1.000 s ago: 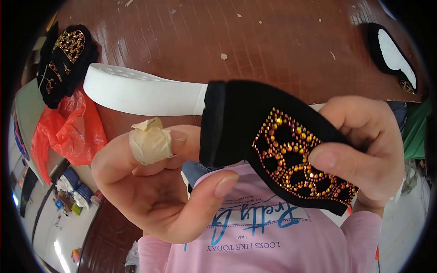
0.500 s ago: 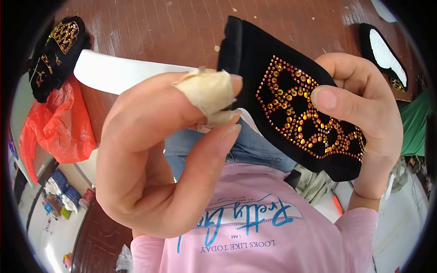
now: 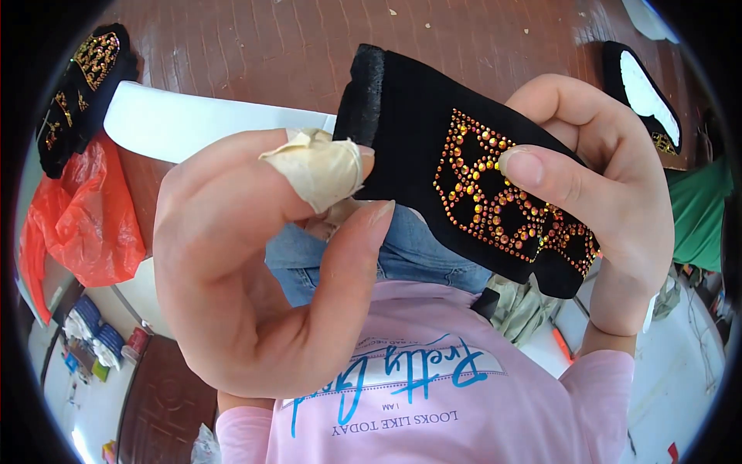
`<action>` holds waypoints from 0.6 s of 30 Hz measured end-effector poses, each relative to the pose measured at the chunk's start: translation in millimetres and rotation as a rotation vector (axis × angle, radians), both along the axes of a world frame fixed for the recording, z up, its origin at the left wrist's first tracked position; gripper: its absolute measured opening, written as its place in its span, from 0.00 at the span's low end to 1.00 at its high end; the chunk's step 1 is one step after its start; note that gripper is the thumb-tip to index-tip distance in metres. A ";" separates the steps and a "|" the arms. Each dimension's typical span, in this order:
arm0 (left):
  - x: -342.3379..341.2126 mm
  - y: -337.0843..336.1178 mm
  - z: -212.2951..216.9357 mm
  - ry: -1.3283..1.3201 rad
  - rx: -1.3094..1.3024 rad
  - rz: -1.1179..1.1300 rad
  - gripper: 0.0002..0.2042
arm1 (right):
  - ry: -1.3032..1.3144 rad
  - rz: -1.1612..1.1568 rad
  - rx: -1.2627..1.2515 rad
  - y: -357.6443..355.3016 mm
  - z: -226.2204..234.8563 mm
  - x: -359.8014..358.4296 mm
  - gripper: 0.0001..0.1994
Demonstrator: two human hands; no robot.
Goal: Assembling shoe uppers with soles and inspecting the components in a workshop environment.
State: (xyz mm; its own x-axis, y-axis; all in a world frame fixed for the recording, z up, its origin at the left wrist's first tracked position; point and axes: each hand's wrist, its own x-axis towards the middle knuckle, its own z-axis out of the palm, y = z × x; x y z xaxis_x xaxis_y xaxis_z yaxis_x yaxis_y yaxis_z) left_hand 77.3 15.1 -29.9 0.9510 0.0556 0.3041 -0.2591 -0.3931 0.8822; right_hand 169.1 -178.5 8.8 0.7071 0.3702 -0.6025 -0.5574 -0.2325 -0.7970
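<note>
Black strap (image 3: 421,147), dotted with orange and gold gems (image 3: 495,205), is held up over the near edge of the counter (image 3: 255,46). Its right half is pinched by the right hand (image 3: 610,182), thumb laid over the gems, fingers tucked behind. The left hand (image 3: 247,255) is half curled at the strap's left end, its thumb and forefinger, wrapped in tape (image 3: 317,166), slightly apart; whether the cloth is gripped cannot be told. Toward the counter's left, a white shoe sole (image 3: 185,120) is partly covered by that hand. At the counter's left end, black gem-studded pieces (image 3: 85,93) are seen beside a red plastic bag (image 3: 85,209).
</note>
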 end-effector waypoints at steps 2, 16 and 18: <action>-0.1 0.0 0.1 -0.004 0.057 0.009 0.22 | -0.022 -0.002 -0.013 1.4 -0.2 -0.5 0.08; 1.7 8.6 7.7 0.017 0.057 -0.099 0.20 | 0.039 -0.034 0.123 -3.5 -17.0 8.1 0.08; -0.9 9.2 7.7 0.002 0.038 -0.074 0.18 | 0.038 -0.039 0.128 -2.4 -16.1 7.2 0.08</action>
State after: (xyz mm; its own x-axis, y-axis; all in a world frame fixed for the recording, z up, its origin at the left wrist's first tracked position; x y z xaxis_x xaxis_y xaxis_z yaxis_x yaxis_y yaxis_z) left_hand 76.5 24.2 -22.3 0.9529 -0.0263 0.3023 -0.2865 -0.4062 0.8677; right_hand 176.3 -180.9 -7.2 0.7003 0.4181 -0.5786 -0.5943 -0.1076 -0.7970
